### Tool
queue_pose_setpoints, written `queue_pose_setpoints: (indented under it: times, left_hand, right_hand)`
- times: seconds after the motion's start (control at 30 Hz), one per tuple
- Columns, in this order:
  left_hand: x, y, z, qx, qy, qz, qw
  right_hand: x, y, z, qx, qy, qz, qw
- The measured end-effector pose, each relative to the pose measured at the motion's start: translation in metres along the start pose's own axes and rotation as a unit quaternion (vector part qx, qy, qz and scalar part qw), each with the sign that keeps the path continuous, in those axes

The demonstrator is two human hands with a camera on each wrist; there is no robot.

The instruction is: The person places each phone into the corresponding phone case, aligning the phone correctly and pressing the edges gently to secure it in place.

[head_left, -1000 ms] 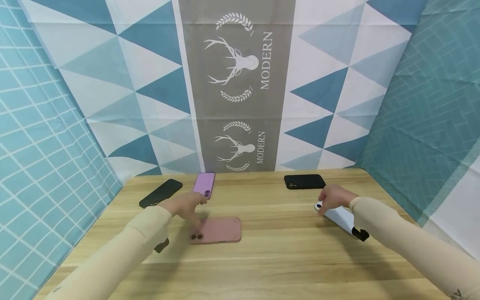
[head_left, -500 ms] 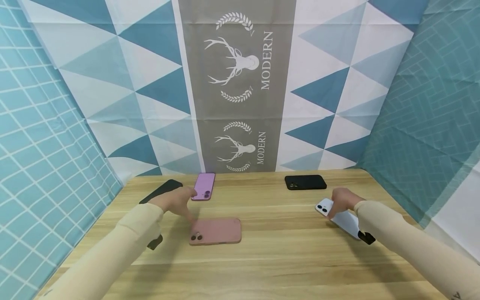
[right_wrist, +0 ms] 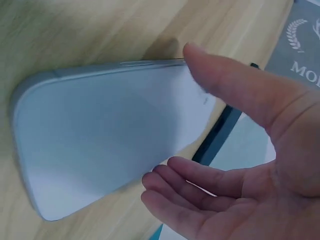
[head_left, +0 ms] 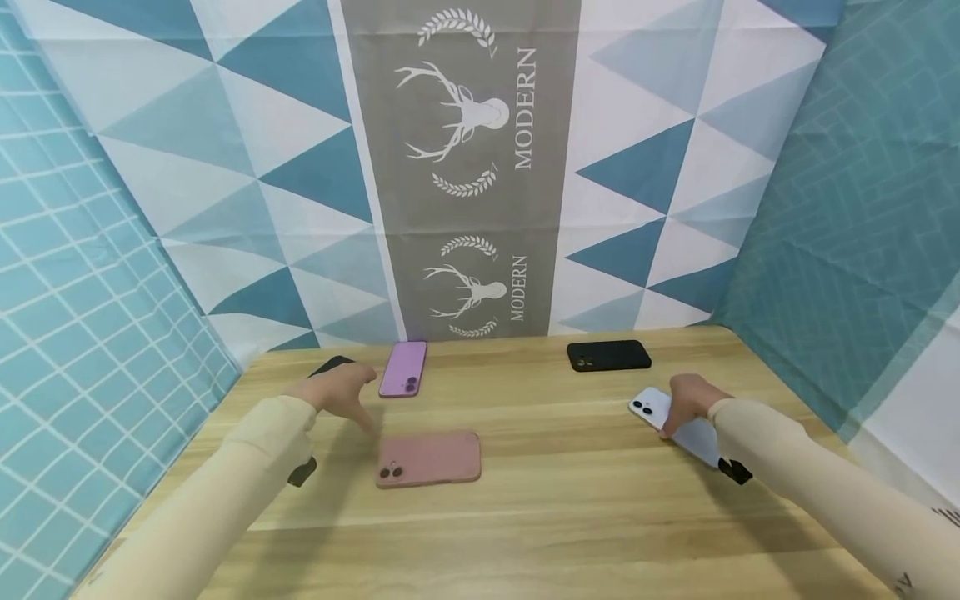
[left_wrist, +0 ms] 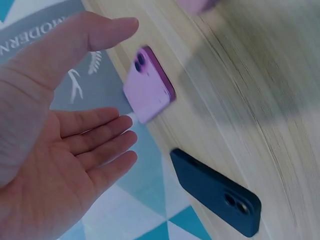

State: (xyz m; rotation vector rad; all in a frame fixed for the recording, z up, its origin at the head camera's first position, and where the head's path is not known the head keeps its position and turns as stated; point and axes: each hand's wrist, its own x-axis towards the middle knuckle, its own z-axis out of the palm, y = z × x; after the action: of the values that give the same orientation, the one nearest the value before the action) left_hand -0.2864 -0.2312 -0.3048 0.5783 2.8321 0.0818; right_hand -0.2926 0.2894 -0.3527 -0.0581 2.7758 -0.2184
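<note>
My right hand holds the white phone across its width, thumb at one long edge and fingertips along the other. The phone's two camera lenses face up in the head view. My left hand is off the table, thumb spread from extended fingers, and holds nothing. Just right of it lies a pink phone, back up. A purple phone lies beyond that hand, and a black phone is partly hidden behind the hand in the head view.
Another black phone lies at the back right of the wooden table, beyond the white one. A patterned cloth hangs behind the table's far edge, with tiled-pattern cloths at both sides.
My left hand has drawn back to the left, off the pink phone. My right hand has shifted from the white phone's camera end toward its middle. The phones stay in place.
</note>
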Motion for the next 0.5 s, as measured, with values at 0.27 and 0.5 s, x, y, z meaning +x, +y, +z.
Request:
queue_pose_setpoints:
  times: [0.27,0.5]
  left_hand:
    - [0.006,-0.02,-0.005,-0.02,-0.008,-0.032,0.9993]
    - [0.0,-0.047,-0.006,-0.069,-0.014,-0.115,0.9908]
  right_hand:
    - [0.0,0.013,0.003,0.042,0.009,0.016,0.999]
    - [0.006,0.01,0.003,0.05,-0.001,0.028,0.998]
